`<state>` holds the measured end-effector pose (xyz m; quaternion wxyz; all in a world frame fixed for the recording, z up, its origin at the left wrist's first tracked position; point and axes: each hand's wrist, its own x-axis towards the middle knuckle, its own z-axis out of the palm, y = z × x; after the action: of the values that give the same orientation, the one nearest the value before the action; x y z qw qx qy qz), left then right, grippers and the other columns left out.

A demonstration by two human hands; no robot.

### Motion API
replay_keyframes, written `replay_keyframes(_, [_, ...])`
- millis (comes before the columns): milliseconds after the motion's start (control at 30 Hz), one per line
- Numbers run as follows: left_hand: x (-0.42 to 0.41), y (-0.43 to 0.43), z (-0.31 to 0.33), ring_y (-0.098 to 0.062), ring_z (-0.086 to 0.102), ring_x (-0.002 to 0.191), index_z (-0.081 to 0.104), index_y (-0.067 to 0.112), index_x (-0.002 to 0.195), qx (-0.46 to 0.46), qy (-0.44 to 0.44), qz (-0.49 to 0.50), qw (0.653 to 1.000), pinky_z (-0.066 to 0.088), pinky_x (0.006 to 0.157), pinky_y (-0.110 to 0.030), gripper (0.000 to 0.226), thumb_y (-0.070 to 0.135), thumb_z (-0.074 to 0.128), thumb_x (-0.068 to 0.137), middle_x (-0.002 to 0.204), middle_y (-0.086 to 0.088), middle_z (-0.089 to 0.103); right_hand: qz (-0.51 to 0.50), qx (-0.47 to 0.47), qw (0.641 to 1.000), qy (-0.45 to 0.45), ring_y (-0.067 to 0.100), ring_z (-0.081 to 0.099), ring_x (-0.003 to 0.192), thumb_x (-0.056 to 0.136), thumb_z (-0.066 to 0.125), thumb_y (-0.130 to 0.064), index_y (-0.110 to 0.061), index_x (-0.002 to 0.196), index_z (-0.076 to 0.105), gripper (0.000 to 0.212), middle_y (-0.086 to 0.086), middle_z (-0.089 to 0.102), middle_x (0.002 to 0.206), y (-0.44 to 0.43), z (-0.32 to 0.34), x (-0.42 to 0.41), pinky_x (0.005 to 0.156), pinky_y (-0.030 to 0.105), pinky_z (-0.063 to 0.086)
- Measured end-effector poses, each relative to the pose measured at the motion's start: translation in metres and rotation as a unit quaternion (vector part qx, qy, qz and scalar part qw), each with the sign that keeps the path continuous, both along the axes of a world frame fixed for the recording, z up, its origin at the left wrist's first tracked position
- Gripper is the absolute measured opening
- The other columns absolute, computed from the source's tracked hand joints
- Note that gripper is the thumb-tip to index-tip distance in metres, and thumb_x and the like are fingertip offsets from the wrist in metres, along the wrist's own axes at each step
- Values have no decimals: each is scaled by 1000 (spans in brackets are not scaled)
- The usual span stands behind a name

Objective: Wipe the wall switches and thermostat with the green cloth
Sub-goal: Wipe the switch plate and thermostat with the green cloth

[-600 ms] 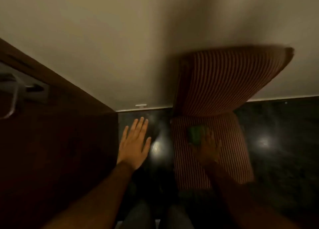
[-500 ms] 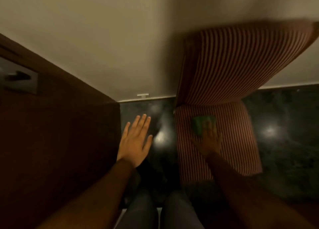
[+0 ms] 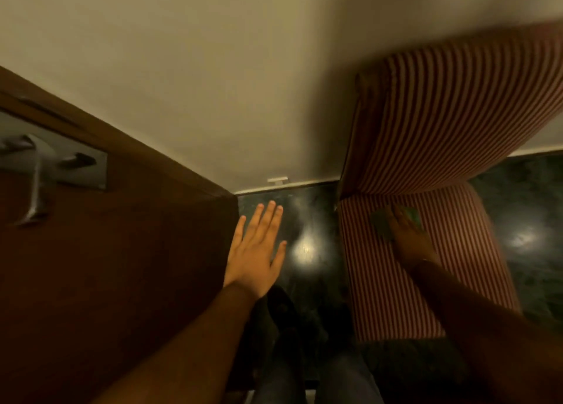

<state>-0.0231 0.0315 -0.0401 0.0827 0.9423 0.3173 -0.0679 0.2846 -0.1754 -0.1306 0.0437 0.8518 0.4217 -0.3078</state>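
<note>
So the biggest thing here is the plain beige wall [image 3: 213, 68] filling the top of the view, no containers anywhere that I can see. Left of the striped chair [image 3: 426, 147] there's a dark brown wooden door [image 3: 106, 266] with a metal lever handle [image 3: 36, 172] on a plate, up near the far left edge. The chair itself is red and white striped, backrest against the wall and the seat coming out toward the camera over a dark glossy floor [image 3: 307, 221] that shows two light reflections, one either side of the seat.

The left hand [image 3: 254, 251] is out between the door and the chair, flat, fingers fully spread, holding nothing. The right hand [image 3: 408, 236] is down on the chair seat, pressed on the green cloth [image 3: 382, 225], which sits at the back of the seat close to where it meets the backrest. It's dark and blurry there, so I can't tell if the fingers are actually gripping the cloth or just lying on top of it.

A small white fitting [image 3: 277, 180] sits at the wall's base, left of the chair.
</note>
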Motion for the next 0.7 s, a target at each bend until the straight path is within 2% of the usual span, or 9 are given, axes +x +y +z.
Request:
replay_keyframes(67, [8, 9, 24, -17, -2, 162, 11, 19, 171, 21, -18, -12, 1000, 13, 129, -52, 74, 44, 40, 107, 177, 1, 5, -13, 100, 995, 14, 36, 12, 168, 97, 56, 10, -15, 169, 8, 91, 12, 7, 179, 12, 42, -11, 133, 54, 28])
replay_keyframes(133, [23, 21, 51, -17, 1, 162, 15, 18, 170, 34, -54, -21, 998, 15, 128, -53, 71, 44, 36, 108, 177, 1, 7, -24, 233, 972, 24, 44, 25, 162, 85, 64, 22, -6, 162, 25, 91, 19, 24, 172, 27, 85, -21, 134, 49, 27])
replay_keyframes(200, [39, 39, 93, -20, 6, 162, 19, 19, 170, 61, -87, -10, 994, 13, 127, -53, 69, 44, 33, 108, 177, 1, 5, -34, 368, 929, -3, 36, 35, 158, 77, 62, 28, 3, 152, 40, 82, 29, 41, 161, 52, 140, -36, 135, 31, 20])
replay_keyframes(300, [70, 66, 162, -25, 11, 162, 25, 18, 168, 124, -164, 41, 978, 12, 128, -53, 69, 41, 38, 105, 177, -1, 8, -41, 518, 854, -21, 3, 31, 159, 78, 54, 15, 5, 147, 51, 70, 25, 52, 155, 92, 222, -48, 131, 19, 24])
replay_keyframes(400, [92, 99, 255, -25, 8, 162, 17, 23, 169, 196, -256, 55, 945, 7, 128, -54, 74, 40, 43, 103, 177, 0, 3, -16, 613, 788, -55, 0, 33, 158, 95, 58, -9, -12, 159, 45, 66, 2, 45, 167, 136, 315, -53, 130, 14, 24])
replay_keyframes(467, [102, 124, 321, -25, 7, 162, 11, 23, 171, 236, -311, 58, 919, -1, 129, -50, 76, 42, 40, 103, 178, -1, 1, -4, 662, 746, -66, 4, 37, 158, 110, 53, -32, -13, 159, 43, 54, -1, 44, 167, 165, 371, -57, 131, 22, 28])
replay_keyframes(533, [109, 148, 387, -27, 6, 162, 12, 20, 171, 272, -363, 73, 888, -3, 130, -50, 75, 43, 38, 104, 177, -5, 1, -8, 730, 675, -108, 24, 52, 151, 110, 49, -15, 2, 147, 55, 41, 14, 57, 157, 193, 409, -64, 129, 39, 40])
replay_keyframes(567, [112, 158, 417, -28, 5, 162, 14, 18, 170, 288, -388, 77, 872, -1, 130, -51, 74, 42, 38, 105, 177, -6, 2, -13, 743, 657, -131, 28, 54, 149, 104, 50, -1, 4, 145, 57, 42, 16, 58, 155, 205, 424, -69, 129, 40, 40])
replay_keyframes(700, [121, 203, 515, -28, 2, 162, 16, 16, 170, 371, -452, 79, 808, 7, 129, -57, 71, 37, 42, 106, 177, -9, 4, 35, 739, 657, -146, 28, 49, 154, 86, 56, 18, -3, 154, 51, 71, 5, 50, 165, 239, 455, -80, 128, 44, 41])
